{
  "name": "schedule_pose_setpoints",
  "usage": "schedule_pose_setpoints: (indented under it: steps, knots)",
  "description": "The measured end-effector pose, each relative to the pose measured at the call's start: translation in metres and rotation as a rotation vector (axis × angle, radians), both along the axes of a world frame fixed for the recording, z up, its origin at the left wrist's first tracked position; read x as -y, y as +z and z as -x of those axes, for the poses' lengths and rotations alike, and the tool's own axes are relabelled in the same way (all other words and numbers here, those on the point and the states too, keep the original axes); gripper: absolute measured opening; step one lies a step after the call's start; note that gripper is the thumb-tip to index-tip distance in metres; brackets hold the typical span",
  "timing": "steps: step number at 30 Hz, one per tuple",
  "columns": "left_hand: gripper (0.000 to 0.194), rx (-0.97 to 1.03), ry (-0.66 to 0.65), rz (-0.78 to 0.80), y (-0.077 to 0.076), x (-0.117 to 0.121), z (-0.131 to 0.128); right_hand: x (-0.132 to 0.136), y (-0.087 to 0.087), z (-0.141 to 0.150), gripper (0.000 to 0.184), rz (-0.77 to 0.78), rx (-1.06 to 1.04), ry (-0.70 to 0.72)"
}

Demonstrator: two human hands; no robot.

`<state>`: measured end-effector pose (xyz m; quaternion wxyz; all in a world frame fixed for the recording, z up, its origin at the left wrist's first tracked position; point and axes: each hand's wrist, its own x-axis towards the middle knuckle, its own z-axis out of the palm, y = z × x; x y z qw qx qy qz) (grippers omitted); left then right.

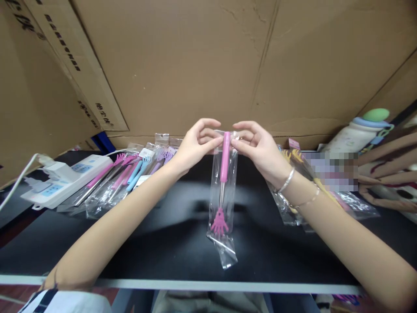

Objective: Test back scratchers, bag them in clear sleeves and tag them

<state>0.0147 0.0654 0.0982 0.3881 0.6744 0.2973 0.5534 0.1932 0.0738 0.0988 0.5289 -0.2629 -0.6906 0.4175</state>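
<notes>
Forearms fill the near view, meeting above the black counter. I see the left hand and right hand each closed in a fingertip pinch on the top edge of a clear bag. It hangs upright between them, clear of the counter, with a pink back scratcher inside, claw end down. To seal well, I judge the flap should fold squarely, with the handle kept below the fold line. Packed bags lie left beside a power strip; more bags lie right.
</notes>
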Motion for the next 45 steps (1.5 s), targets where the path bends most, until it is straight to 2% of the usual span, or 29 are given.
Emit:
schedule_pose_setpoints:
  steps: [3,6,9,11,13,15,20,22,24,26,30,34,39,42,45]
  knots:
    - [0.031,-0.090,0.139,-0.339,0.020,0.022,-0.002,0.025,0.018,0.003,0.033,-0.293,0.056,-0.118]
    - [0.026,-0.203,0.292,-0.591,0.032,0.044,-0.003,0.051,0.032,0.003,0.028,-0.549,0.149,-0.237]
    - [0.016,-0.320,0.382,-0.885,0.036,0.056,-0.001,0.065,0.038,0.000,0.027,-0.790,0.237,-0.352]
    - [0.018,-0.392,0.405,-1.077,0.034,0.055,0.001,0.065,0.035,-0.005,0.027,-0.960,0.317,-0.409]
    - [0.018,-0.472,0.367,-1.134,0.027,0.051,0.004,0.061,0.028,-0.013,0.027,-1.077,0.391,-0.397]
    - [0.015,-0.586,0.269,-1.074,0.016,0.047,0.006,0.056,0.016,-0.021,0.025,-1.145,0.468,-0.321]
    - [0.019,-0.956,-0.080,-1.018,-0.018,0.052,0.008,0.060,-0.018,-0.037,0.014,-1.496,0.733,-0.133]
    - [0.018,-1.064,-0.213,-1.000,-0.030,0.058,0.008,0.066,-0.032,-0.039,0.014,-1.564,0.797,-0.051]
    - [0.020,-1.087,-0.285,-1.018,-0.041,0.063,0.007,0.071,-0.045,-0.038,0.015,-1.548,0.847,0.007]
    - [0.023,-1.037,-0.293,-1.068,-0.051,0.066,0.006,0.074,-0.057,-0.037,0.015,-1.498,0.877,0.040]
    - [0.024,-0.917,-0.230,-1.155,-0.072,0.065,0.005,0.073,-0.076,-0.036,0.019,-1.375,0.944,0.099]
    - [0.021,-0.904,-0.129,-1.237,-0.088,0.063,0.008,0.069,-0.083,-0.037,0.023,-1.208,0.980,0.133]
    - [0.016,-0.918,-0.083,-1.041,-0.093,0.065,0.013,0.067,-0.083,-0.040,0.019,-0.993,0.923,0.153]
    - [0.019,-0.898,-0.121,-0.898,-0.093,0.065,0.015,0.065,-0.084,-0.041,0.018,-0.950,0.882,0.163]
    - [0.019,-0.881,-0.152,-0.831,-0.093,0.065,0.016,0.064,-0.085,-0.042,0.019,-0.926,0.882,0.178]
